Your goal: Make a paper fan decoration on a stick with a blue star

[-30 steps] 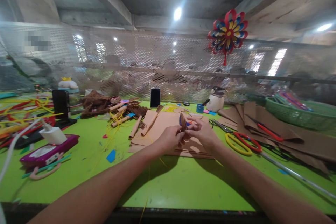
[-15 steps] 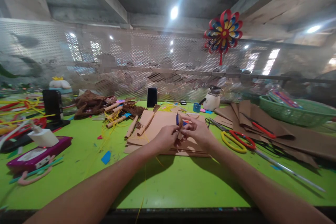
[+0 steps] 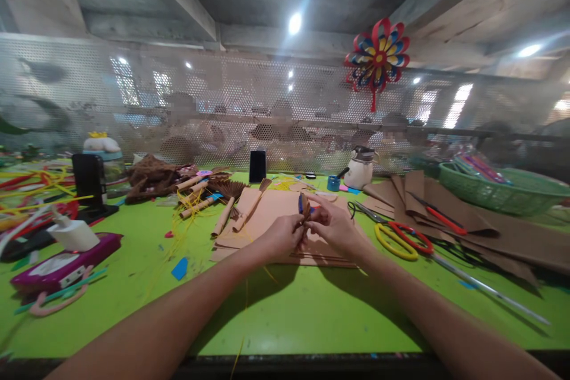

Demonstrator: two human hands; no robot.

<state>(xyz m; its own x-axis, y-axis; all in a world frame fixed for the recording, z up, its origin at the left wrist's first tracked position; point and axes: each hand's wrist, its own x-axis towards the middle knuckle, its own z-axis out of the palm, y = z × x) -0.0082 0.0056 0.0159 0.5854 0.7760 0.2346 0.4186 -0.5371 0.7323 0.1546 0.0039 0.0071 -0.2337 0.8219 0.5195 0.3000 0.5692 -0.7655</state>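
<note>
Both my hands meet over a stack of brown paper sheets (image 3: pixel 271 214) on the green table (image 3: pixel 289 314). My left hand (image 3: pixel 280 236) and my right hand (image 3: pixel 333 227) pinch a small folded brown paper piece (image 3: pixel 305 209) between their fingertips, held upright just above the stack. Something blue shows right behind the piece. Both forearms reach in from the near edge.
Yellow and red scissors (image 3: pixel 403 240) lie right of my hands beside brown paper sheets (image 3: pixel 463 225) and a green basket (image 3: pixel 503 190). Rolled paper fans (image 3: pixel 227 205), a phone (image 3: pixel 257 166), a white pot (image 3: pixel 360 172) and a purple case (image 3: pixel 62 264) lie around. A perforated screen closes the back.
The view has shifted slightly, so the table items sit a little further left than a second ago. My fingers keep working the folded piece, which has barely moved.
</note>
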